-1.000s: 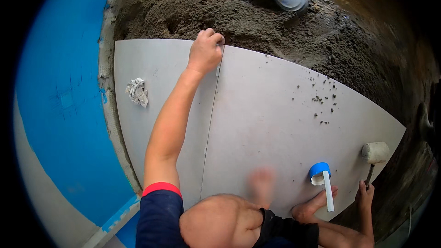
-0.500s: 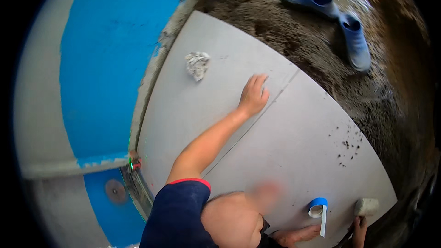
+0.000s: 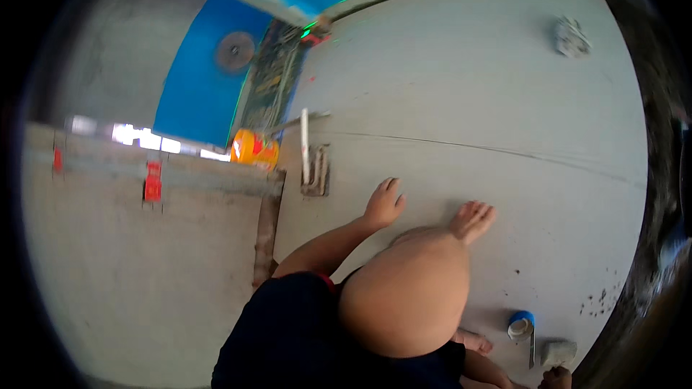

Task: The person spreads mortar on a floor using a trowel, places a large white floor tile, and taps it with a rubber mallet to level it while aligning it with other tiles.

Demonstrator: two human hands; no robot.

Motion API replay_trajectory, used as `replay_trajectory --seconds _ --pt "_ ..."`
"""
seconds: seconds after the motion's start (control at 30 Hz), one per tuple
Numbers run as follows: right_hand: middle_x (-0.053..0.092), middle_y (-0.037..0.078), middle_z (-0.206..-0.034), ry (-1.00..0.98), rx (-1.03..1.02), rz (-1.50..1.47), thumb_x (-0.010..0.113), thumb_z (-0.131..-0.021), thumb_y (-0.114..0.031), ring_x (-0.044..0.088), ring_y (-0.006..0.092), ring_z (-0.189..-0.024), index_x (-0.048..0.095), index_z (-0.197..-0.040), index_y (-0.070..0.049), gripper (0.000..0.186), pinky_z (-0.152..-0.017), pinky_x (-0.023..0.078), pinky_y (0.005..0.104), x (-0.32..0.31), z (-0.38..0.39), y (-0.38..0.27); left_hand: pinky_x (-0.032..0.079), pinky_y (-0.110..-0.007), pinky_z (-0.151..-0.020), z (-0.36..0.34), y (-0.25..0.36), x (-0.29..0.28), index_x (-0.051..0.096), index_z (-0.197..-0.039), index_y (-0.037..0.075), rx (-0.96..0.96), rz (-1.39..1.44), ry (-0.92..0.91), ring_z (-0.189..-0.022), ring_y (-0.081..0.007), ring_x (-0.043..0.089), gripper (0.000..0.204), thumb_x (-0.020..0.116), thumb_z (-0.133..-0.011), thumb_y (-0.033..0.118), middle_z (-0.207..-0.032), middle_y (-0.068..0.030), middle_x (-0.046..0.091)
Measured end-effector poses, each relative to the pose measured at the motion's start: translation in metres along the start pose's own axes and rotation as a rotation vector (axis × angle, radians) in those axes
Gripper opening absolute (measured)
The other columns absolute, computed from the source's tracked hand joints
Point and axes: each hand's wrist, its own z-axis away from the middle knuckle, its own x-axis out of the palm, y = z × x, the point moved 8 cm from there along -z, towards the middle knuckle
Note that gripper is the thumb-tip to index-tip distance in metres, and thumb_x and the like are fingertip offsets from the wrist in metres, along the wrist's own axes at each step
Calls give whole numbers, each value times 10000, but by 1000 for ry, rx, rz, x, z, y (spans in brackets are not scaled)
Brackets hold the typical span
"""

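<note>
My left hand (image 3: 384, 205) is low over the large grey floor tiles (image 3: 461, 86), with its fingers apart and nothing in them. It is near my bent knee and bare foot (image 3: 472, 222); whether it touches the tile I cannot tell. At the lower right edge, my right hand (image 3: 556, 377) is closed around the handle of a mallet with a pale, blocky head (image 3: 559, 352). Most of that handle is hidden. A blue-edged roll of tape (image 3: 521, 325) with a loose end stands beside the mallet. Ahead and left of my left hand, a flat trowel (image 3: 315, 171) lies on the tile.
A thin joint line crosses the tiles. Crumpled paper or cloth (image 3: 571, 37) lies far right. A yellow bucket (image 3: 254, 150) stands at the left edge, and a small device with green light (image 3: 314, 34) is in the far corner. Dark crumbs (image 3: 600, 301) dot the right side.
The view has swung left, bringing the trowel and bucket into sight; the blue boots have mostly left it. My left hand has drawn back toward my knee. My right hand keeps the mallet.
</note>
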Motion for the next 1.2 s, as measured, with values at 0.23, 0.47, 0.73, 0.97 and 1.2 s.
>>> replay_trajectory --seconds 0.23,0.47,0.73,0.97,1.2 --pt "678 204 -812 404 -376 548 557 -966 -283 604 369 -701 657 -941 34 334 -651 463 463 -82 19 -63 403 -474 -1041 103 -139 -16 460 -1316 -59 -403 190 336 -1222 -437 478 485 574 -913 187 -1319 -268 502" --pt "671 245 -850 333 -388 1023 554 -968 -317 618 416 -754 661 -955 33 366 -678 468 488 -53 36 -261 347 -446 -1109 221 -370 42 362 -1434 -61 -1107 295 206 -1335 -401 387 628 504 -973 341 -1459 -254 391" --pt "655 270 -919 137 -334 1112 515 -976 -437 624 434 -901 661 -1005 7 468 -776 476 483 158 51 -470 71 -461 -1211 232 -547 77 141 -1535 -33 -1493 159 310 -1502 -345 67 822 340 -994 553 -1621 -201 88" --pt "660 276 -1054 -41 -317 1088 513 -971 -398 624 412 -1015 650 -1098 3 442 -865 485 465 305 34 -555 28 -478 -1209 252 -551 91 97 -1542 -28 -1516 197 203 -1509 -337 25 819 348 -997 530 -1626 -200 43" --pt "626 230 -898 12 -327 1215 486 -985 -387 609 351 -866 625 -989 -7 405 -762 474 440 356 -22 -574 21 -500 -1202 246 -565 89 90 -1541 -34 -1477 155 170 -1510 -351 8 830 340 -991 535 -1627 -204 39"
